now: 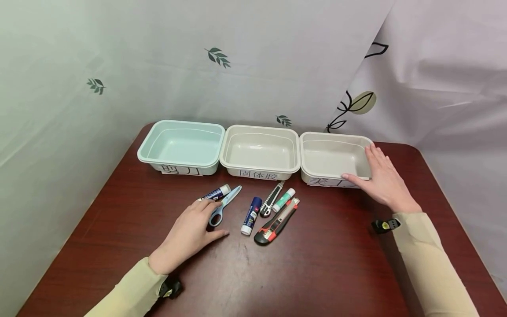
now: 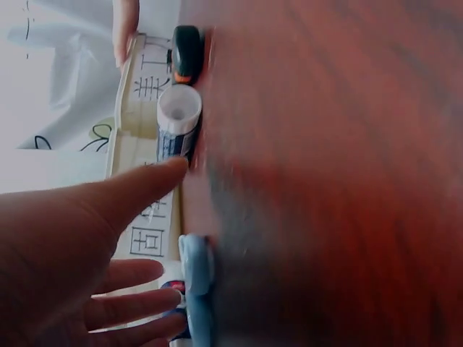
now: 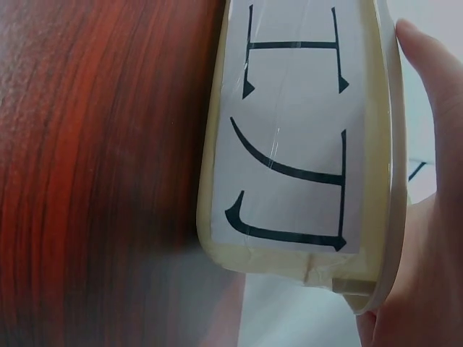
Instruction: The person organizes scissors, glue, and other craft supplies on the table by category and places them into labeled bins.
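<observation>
Left hand [image 1: 190,226] half-spread, empty, beside pale-blue loop-handled scissors [image 1: 229,199]. Right hand [image 1: 383,181], spread wide, touches beige rectangular plastic tub [image 1: 332,152]. Beneath both, dark-red wood-grain counter [image 1: 309,273]; beyond, white leaf-printed sheeting [image 1: 158,66].

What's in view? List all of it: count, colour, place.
Left bin: 1, pale blue, row's left end
Middle bin: 1, beige, mid-row
Right bin: 1, beige, row's right end
Labels: 3, white with black characters, bin fronts
Left glue stick: 1, navy and white, beside scissors
Scissors: 1, light blue, by left hand
Middle glue stick: 1, navy and white, right of scissors
Right glue stick: 1, green and white, between cutters
Small cutter: 1, mainly black, before middle bin
Large cutter: 1, black and red, nearer
Table: 1, reddish brown, underneath
Backdrop: whitish, leaf-printed, behind
Hands: 2, left by scissors, right on right bin
Sleeves: 2, pale yellow
Wrist devices: 2, black
</observation>
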Demonstrator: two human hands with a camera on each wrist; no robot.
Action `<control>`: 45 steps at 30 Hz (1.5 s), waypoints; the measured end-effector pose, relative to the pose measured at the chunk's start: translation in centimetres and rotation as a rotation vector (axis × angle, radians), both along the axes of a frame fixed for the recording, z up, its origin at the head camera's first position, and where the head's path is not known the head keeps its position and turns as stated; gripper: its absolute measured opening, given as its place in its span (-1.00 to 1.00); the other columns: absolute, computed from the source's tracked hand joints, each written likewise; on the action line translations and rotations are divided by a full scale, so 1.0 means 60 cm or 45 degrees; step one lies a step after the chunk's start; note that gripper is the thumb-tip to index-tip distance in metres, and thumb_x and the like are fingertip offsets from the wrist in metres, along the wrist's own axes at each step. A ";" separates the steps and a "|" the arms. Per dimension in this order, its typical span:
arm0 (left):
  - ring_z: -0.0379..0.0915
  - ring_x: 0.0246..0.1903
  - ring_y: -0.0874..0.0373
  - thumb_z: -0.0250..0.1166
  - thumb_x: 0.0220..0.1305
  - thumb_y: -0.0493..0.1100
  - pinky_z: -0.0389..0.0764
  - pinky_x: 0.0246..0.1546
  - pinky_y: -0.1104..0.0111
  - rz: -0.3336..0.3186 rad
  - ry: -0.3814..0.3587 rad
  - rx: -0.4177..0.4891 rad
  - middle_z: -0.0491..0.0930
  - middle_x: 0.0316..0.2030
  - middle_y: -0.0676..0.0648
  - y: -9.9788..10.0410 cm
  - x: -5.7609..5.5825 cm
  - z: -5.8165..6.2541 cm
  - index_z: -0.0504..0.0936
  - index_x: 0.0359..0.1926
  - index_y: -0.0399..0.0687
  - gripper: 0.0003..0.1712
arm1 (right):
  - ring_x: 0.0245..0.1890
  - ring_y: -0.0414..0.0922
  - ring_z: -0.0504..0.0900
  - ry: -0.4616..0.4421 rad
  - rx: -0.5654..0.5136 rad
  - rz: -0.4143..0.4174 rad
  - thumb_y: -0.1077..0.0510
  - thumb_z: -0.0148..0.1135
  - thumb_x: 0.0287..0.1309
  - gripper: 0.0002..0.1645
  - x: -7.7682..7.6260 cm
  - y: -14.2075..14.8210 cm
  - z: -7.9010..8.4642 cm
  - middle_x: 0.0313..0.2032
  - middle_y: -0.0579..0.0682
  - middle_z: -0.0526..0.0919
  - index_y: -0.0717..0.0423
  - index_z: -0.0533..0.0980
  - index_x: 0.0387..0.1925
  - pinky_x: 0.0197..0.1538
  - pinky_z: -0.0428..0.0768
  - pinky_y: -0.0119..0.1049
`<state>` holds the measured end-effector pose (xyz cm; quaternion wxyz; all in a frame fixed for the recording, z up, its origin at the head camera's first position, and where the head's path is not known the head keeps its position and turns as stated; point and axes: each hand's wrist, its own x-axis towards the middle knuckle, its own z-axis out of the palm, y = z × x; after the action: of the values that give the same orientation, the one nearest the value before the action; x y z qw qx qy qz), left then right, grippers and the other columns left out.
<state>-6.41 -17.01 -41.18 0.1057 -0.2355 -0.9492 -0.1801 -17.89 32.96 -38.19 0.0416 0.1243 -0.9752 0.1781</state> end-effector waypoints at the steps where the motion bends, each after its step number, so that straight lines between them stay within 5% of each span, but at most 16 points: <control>1: 0.55 -0.07 -0.09 0.66 -0.06 0.10 0.56 0.04 0.03 -0.004 0.011 -0.007 0.59 -0.05 -0.16 0.001 0.001 -0.002 0.63 0.08 -0.29 -0.22 | 0.57 0.13 -0.30 -0.003 -0.002 0.000 -0.40 0.25 0.23 0.32 0.000 0.000 0.000 0.58 0.26 -0.22 0.37 -0.13 0.57 0.52 -0.35 -0.06; 17: 0.48 -0.01 0.01 0.53 0.13 -0.22 0.55 0.03 0.13 -0.096 -0.006 0.008 0.57 -0.05 -0.07 0.011 -0.003 -0.013 0.65 0.09 -0.26 -0.51 | 0.57 0.12 -0.30 -0.004 -0.009 0.005 -0.39 0.25 0.24 0.31 0.000 -0.001 0.000 0.59 0.24 -0.24 0.39 -0.12 0.56 0.53 -0.34 -0.06; 29: 0.49 -0.10 -0.02 0.50 0.16 -0.20 0.58 -0.07 0.14 -0.074 -0.053 -0.018 0.56 -0.05 -0.15 0.011 -0.004 -0.001 0.61 0.12 -0.37 -0.47 | 0.57 0.09 -0.30 0.003 -0.013 0.007 -0.39 0.26 0.24 0.31 -0.003 -0.003 0.000 0.58 0.28 -0.20 0.42 -0.09 0.55 0.53 -0.33 -0.05; 45: 0.26 -0.39 0.03 0.46 -0.17 -0.23 0.37 -0.28 0.23 -0.170 -0.032 -0.116 0.31 -0.41 0.02 0.015 -0.022 0.012 0.60 -0.39 -0.13 -0.74 | 0.58 0.08 -0.29 0.010 -0.003 0.005 -0.40 0.25 0.24 0.30 -0.004 -0.003 -0.001 0.57 0.29 -0.18 0.42 -0.08 0.55 0.53 -0.32 -0.03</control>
<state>-7.72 -16.12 -40.45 0.0706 -0.3007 -0.9398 -0.1464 -18.12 32.80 -38.25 0.0454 0.1269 -0.9746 0.1787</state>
